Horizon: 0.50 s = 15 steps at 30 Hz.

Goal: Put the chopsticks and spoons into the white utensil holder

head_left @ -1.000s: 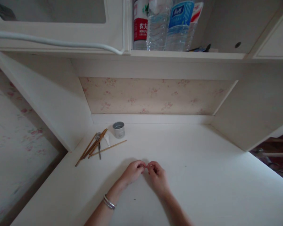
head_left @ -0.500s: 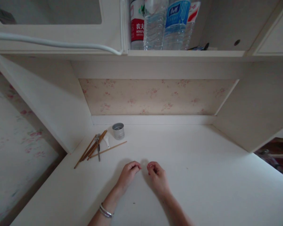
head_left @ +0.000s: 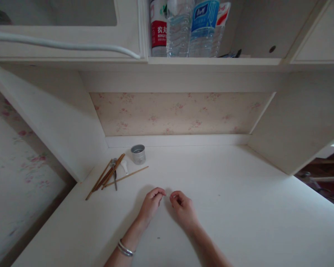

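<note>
My left hand [head_left: 151, 204], with a silver bangle on its wrist, is held over the white desk with fingers curled and thumb and forefinger together. Close beside it, my right hand [head_left: 184, 208] is loosely closed too, its fingertips a small gap away from the left ones. I see nothing in either hand. To the far left of them several brown chopsticks [head_left: 99, 180] lie in a loose pile with metal spoons [head_left: 115, 171]. A single chopstick [head_left: 130, 175] points to the right, near a white spoon [head_left: 124, 165]. Behind these stands a grey perforated cup [head_left: 138, 155], upright.
The white desk [head_left: 233, 222] has side panels left and right and a low back ledge. Overhead, a shelf [head_left: 211, 61] holds several plastic bottles [head_left: 179, 31]. A white cable [head_left: 64, 45] runs across the upper left cabinet. A tiny dark speck [head_left: 158, 237] lies between my forearms.
My right hand has come slightly closer to the left one. The whole view has shifted a little; the chopsticks, spoons and cup lie as before.
</note>
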Each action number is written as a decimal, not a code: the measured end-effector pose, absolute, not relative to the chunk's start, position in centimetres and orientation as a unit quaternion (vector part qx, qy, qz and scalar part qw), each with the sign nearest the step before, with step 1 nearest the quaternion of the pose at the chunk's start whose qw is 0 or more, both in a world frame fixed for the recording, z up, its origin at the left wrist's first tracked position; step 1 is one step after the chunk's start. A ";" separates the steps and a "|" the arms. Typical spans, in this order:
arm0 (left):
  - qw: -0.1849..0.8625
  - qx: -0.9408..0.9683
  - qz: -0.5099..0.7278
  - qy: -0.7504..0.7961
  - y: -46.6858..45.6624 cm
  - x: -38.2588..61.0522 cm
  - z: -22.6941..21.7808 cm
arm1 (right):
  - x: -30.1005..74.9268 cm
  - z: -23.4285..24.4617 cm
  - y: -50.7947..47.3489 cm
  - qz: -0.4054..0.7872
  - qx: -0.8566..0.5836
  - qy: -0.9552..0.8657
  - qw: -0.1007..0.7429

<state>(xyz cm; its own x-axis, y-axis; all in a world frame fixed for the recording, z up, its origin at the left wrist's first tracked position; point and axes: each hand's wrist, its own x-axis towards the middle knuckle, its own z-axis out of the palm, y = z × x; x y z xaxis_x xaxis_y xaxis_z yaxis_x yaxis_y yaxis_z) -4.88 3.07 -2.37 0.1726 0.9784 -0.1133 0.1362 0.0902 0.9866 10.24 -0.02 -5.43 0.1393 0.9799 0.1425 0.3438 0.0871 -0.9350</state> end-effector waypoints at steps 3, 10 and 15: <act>0.535 0.542 0.406 0.505 3.1 -4.9 -2.5 | 10.0 -5.3 -0.4 0.322 -0.581 -0.592 0.457; 0.551 0.516 0.433 0.493 3.3 -4.7 -2.5 | 9.8 -5.0 -0.1 0.325 -0.586 -0.605 0.431; 0.531 0.529 0.420 0.511 3.5 -4.5 -2.8 | 9.0 -4.2 1.1 0.286 -0.660 -0.598 0.355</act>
<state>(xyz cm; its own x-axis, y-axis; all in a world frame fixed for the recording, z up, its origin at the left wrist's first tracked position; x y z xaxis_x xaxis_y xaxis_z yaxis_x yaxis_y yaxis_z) -4.51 3.55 -2.83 0.1238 0.9874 -0.0982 0.0951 0.0867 0.9917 8.97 1.06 -4.20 0.1221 0.9914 0.0466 0.5849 -0.0339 -0.8104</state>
